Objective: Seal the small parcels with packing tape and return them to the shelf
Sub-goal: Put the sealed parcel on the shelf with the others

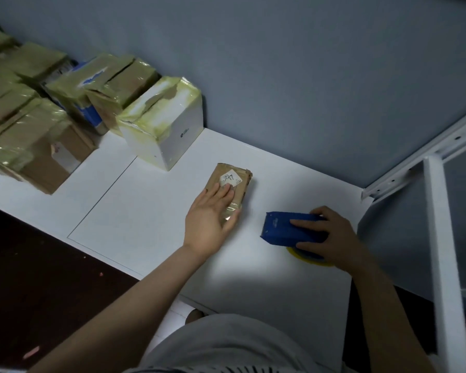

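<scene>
**A:** Colours, go: the small parcel (240, 191) is plain brown, its label (230, 180) white with a dark scribble.

**B:** The tape dispenser (288, 230) is solid blue, and the tape roll (297, 255) is yellow.

**A:** White counter (145, 211), flat grey-blue wall (307, 76).

**B:** The stacked boxes (38, 146) — brown cardboard under glossy olive-yellow tape. The nearest box (172, 138) is white, with that same yellowish tape.

**A:** Shelf frame (439, 238) white, floor (38, 265) a dark reddish brown — and the shirt (226, 345) is pale grey.

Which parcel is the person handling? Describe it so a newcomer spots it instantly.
On the white table, right of the taped boxes, the left hand rests on a small brown parcel. It lies flat and alone, with a white sticker on top, unlike the taller white box behind it.
</scene>
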